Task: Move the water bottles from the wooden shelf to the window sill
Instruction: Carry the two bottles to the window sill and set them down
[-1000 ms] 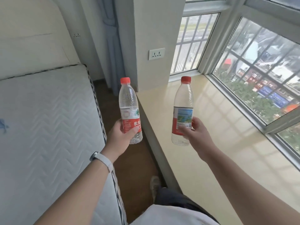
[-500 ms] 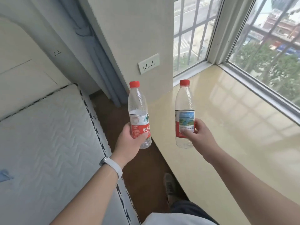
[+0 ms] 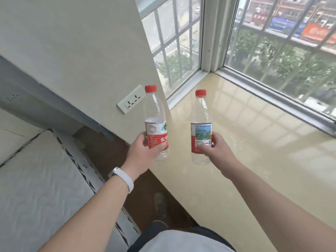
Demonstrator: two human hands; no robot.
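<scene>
Item one: left hand (image 3: 143, 153), fingers wrapped closed about the label band of the left bottle (image 3: 156, 124), red cap up, near upright, little water visible inside. I judge the low grip leaves the base free for setting down. Item two: right hand (image 3: 214, 148), thumb and fingers closed on the label of the right bottle (image 3: 201, 128), likewise upright, carried above the sill (image 3: 254, 135). Neither bottle touches the sill; both hang in the air, the right one over the glossy surface, the left one about over its near edge, just ahead of the wall corner. Item three: surroundings. A socket (image 3: 131, 100) sits on the wall (image 3: 87, 51) just beyond the left hand; the window (image 3: 272, 51) with bars runs beyond and to the right of the right hand; a mattress (image 3: 36, 179) lies behind and left of the left forearm, floor between. A band (image 3: 123, 177) rides the left wrist. Obstruction: I see nothing on the sill; only the wall corner crowds the left bottle. The shelf is out of view.
</scene>
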